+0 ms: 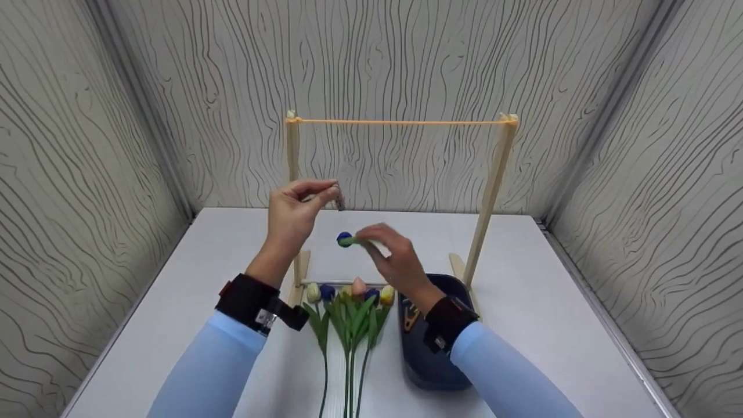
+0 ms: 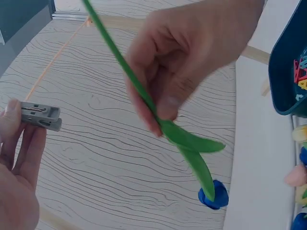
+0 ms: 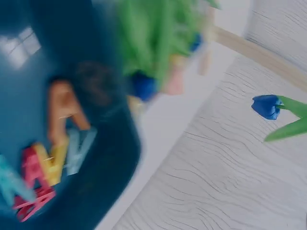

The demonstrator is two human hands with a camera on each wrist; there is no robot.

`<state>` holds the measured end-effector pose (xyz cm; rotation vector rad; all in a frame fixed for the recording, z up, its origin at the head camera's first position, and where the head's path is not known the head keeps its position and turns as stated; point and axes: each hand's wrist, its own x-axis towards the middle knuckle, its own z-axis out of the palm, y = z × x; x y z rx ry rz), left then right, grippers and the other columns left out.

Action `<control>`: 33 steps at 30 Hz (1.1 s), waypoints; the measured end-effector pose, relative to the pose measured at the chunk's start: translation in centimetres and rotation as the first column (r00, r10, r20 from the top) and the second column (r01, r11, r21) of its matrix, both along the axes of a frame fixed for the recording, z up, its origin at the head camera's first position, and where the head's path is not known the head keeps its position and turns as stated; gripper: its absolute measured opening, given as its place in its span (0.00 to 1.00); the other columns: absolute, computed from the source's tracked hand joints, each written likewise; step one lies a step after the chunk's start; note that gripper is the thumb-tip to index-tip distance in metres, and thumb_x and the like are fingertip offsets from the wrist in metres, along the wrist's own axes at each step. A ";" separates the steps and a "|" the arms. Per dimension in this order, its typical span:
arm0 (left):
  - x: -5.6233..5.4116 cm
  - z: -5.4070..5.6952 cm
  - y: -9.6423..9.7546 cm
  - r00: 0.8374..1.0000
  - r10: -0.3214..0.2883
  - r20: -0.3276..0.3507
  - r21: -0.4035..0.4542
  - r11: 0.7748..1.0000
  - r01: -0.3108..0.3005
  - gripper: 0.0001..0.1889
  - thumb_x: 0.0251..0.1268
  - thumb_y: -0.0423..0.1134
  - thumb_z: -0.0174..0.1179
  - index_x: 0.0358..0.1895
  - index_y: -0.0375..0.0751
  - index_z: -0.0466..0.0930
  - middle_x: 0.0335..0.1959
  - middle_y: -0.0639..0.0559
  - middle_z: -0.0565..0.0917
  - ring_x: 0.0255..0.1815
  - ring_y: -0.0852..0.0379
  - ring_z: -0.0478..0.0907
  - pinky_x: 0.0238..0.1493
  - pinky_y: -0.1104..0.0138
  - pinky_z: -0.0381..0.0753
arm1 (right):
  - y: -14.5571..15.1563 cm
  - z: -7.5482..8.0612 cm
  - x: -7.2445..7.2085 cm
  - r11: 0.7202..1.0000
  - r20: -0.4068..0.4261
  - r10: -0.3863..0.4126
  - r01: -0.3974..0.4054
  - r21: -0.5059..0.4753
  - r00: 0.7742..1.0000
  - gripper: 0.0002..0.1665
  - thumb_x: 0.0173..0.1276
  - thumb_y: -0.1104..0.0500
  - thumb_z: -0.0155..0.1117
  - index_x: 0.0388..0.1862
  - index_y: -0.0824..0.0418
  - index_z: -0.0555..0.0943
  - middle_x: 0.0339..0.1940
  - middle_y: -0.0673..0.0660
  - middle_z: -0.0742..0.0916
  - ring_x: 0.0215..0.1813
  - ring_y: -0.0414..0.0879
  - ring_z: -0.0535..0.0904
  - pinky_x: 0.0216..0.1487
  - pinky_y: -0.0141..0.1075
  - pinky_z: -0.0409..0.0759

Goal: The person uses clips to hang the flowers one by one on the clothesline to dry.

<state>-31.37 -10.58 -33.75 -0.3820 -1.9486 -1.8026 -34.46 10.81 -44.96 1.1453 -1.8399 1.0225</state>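
Between thumb and fingers my left hand (image 1: 295,213) pinches a grey clothespin (image 2: 40,115), held up in front of the left post and below the orange string (image 1: 400,122). Lower and to the right, my right hand (image 1: 399,261) pinches the green stem of an artificial blue tulip (image 2: 214,195). In the left wrist view the flower head hangs downward, with two green leaves by the fingers. The tulip and the clothespin are apart. The right wrist view shows the blue flower (image 3: 266,107), but not the right hand.
The string spans two wooden posts (image 1: 492,197) standing on the white table (image 1: 226,261). Several artificial tulips (image 1: 349,325) lie in front. Right of them stands a dark blue bin (image 1: 432,377) containing coloured clothespins (image 3: 36,167), under my right forearm.
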 end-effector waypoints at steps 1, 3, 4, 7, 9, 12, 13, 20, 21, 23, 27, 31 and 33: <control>-0.2 0.8 -0.1 0.999 0.013 -0.033 0.009 1.000 -0.013 0.06 0.70 0.31 0.74 0.47 0.38 0.94 0.40 0.54 0.94 0.43 0.67 0.90 0.52 0.74 0.89 | 0.0 0.9 -0.2 0.996 0.062 -0.008 0.013 -0.093 0.998 0.11 0.73 0.72 0.71 0.52 0.68 0.87 0.48 0.61 0.92 0.52 0.49 0.90 0.58 0.37 0.91; -0.6 2.4 -0.3 0.994 0.050 -0.094 0.040 0.998 -0.046 0.06 0.69 0.32 0.74 0.46 0.38 0.94 0.40 0.53 0.94 0.42 0.67 0.90 0.52 0.74 0.89 | -0.1 2.9 -0.6 0.967 0.205 -0.026 0.077 -0.243 0.978 0.10 0.76 0.69 0.70 0.53 0.66 0.87 0.49 0.62 0.92 0.53 0.46 0.90 0.59 0.34 0.89; -0.8 3.3 -0.4 0.990 0.072 -0.125 0.062 0.996 -0.064 0.07 0.68 0.32 0.75 0.46 0.37 0.94 0.40 0.53 0.94 0.41 0.67 0.90 0.51 0.74 0.90 | -0.2 3.8 -0.7 0.949 0.283 -0.025 0.111 -0.295 0.959 0.10 0.78 0.66 0.69 0.55 0.65 0.88 0.50 0.62 0.92 0.54 0.44 0.90 0.59 0.32 0.89; -1.6 6.0 -0.8 0.968 0.142 -0.209 0.132 0.984 -0.116 0.08 0.67 0.32 0.75 0.46 0.34 0.93 0.39 0.52 0.95 0.40 0.68 0.90 0.51 0.72 0.91 | -0.9 6.3 -1.2 0.909 0.458 -0.005 0.195 -0.369 0.889 0.12 0.80 0.63 0.68 0.58 0.63 0.88 0.53 0.61 0.92 0.55 0.41 0.90 0.59 0.26 0.87; -2.3 7.7 -1.0 0.952 0.189 -0.241 0.172 0.974 -0.150 0.08 0.66 0.32 0.76 0.46 0.33 0.93 0.39 0.51 0.95 0.39 0.68 0.90 0.50 0.71 0.91 | -1.4 7.5 -1.5 0.902 0.514 0.001 0.221 -0.371 0.858 0.13 0.80 0.62 0.68 0.59 0.62 0.89 0.54 0.61 0.93 0.54 0.42 0.90 0.57 0.25 0.88; -3.3 9.6 -1.5 0.939 0.230 -0.257 0.199 0.963 -0.181 0.08 0.66 0.32 0.77 0.46 0.33 0.93 0.38 0.52 0.95 0.38 0.68 0.90 0.47 0.73 0.91 | -2.6 8.6 -2.0 0.907 0.540 0.028 0.206 -0.368 0.841 0.13 0.78 0.62 0.71 0.58 0.64 0.89 0.52 0.62 0.94 0.52 0.44 0.90 0.53 0.26 0.89; -3.7 10.1 -1.7 0.938 0.233 -0.255 0.202 0.962 -0.184 0.09 0.66 0.32 0.77 0.46 0.33 0.93 0.38 0.53 0.95 0.38 0.67 0.89 0.46 0.73 0.90 | -3.0 8.8 -2.1 0.908 0.544 0.044 0.194 -0.371 0.838 0.13 0.78 0.62 0.71 0.57 0.64 0.89 0.52 0.62 0.94 0.51 0.44 0.90 0.52 0.27 0.89; -5.6 11.1 -3.0 0.972 0.167 -0.163 0.228 0.965 -0.127 0.10 0.67 0.34 0.77 0.47 0.33 0.93 0.33 0.64 0.93 0.39 0.65 0.88 0.48 0.73 0.87 | -5.7 9.9 -2.4 0.909 0.605 0.102 0.173 -0.378 0.790 0.12 0.77 0.60 0.72 0.56 0.63 0.90 0.51 0.61 0.94 0.49 0.42 0.90 0.52 0.29 0.90; -5.8 11.0 -3.1 0.978 0.151 -0.142 0.235 0.965 -0.115 0.10 0.67 0.35 0.77 0.47 0.33 0.93 0.33 0.65 0.92 0.39 0.64 0.88 0.48 0.73 0.86 | -6.0 10.0 -2.4 0.911 0.612 0.106 0.170 -0.376 0.784 0.12 0.78 0.60 0.72 0.56 0.63 0.90 0.52 0.61 0.94 0.50 0.42 0.91 0.53 0.30 0.91; -6.0 10.9 -3.2 0.986 0.125 -0.107 0.252 0.963 -0.095 0.09 0.67 0.36 0.77 0.46 0.37 0.94 0.33 0.65 0.92 0.39 0.63 0.87 0.47 0.72 0.84 | -6.5 10.2 -2.4 0.914 0.623 0.114 0.164 -0.371 0.774 0.13 0.78 0.60 0.72 0.57 0.63 0.90 0.53 0.61 0.94 0.52 0.44 0.91 0.55 0.31 0.91; -6.6 10.7 -3.2 0.994 0.073 -0.079 0.257 0.965 -0.051 0.06 0.67 0.36 0.77 0.44 0.42 0.94 0.33 0.64 0.93 0.39 0.63 0.86 0.46 0.72 0.84 | -7.2 10.6 -2.5 0.910 0.644 0.123 0.173 -0.376 0.755 0.13 0.78 0.60 0.71 0.57 0.62 0.90 0.53 0.61 0.94 0.53 0.46 0.91 0.57 0.33 0.91; -7.0 10.3 -3.3 0.995 0.060 -0.076 0.240 0.970 -0.040 0.08 0.69 0.36 0.76 0.47 0.39 0.93 0.33 0.65 0.92 0.40 0.64 0.86 0.47 0.73 0.85 | -7.8 10.7 -2.8 0.907 0.665 0.125 0.187 -0.378 0.736 0.13 0.78 0.60 0.71 0.57 0.62 0.90 0.53 0.60 0.94 0.52 0.45 0.91 0.55 0.32 0.91; -7.0 10.3 -3.4 0.996 0.057 -0.063 0.251 0.967 -0.040 0.08 0.69 0.36 0.76 0.47 0.39 0.93 0.34 0.64 0.92 0.41 0.63 0.86 0.48 0.73 0.85 | -8.1 10.8 -2.9 0.907 0.673 0.130 0.187 -0.377 0.728 0.13 0.79 0.60 0.71 0.57 0.62 0.90 0.53 0.60 0.94 0.52 0.44 0.90 0.54 0.31 0.91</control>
